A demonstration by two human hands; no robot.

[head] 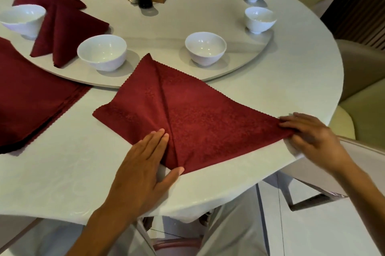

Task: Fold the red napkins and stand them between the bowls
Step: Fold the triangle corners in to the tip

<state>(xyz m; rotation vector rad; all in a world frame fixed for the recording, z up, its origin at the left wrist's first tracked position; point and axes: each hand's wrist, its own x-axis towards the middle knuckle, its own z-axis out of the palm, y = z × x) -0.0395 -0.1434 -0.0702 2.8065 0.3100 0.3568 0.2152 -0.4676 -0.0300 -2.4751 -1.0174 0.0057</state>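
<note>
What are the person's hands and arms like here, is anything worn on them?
Both are bare: the left hand and right hand show no gloves, rings, watch or bracelets, and no sleeves cover the forearms as far as the picture reaches. Below the table edge, light grey trousers show.

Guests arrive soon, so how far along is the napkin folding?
Done: several folded dark red napkins already stand by white bowls on the left. In hand: the left hand presses a half-folded red napkin flat while the right hand pinches its corner. Left: a flat red stack waits, and the right-side bowls have no napkins.
</note>
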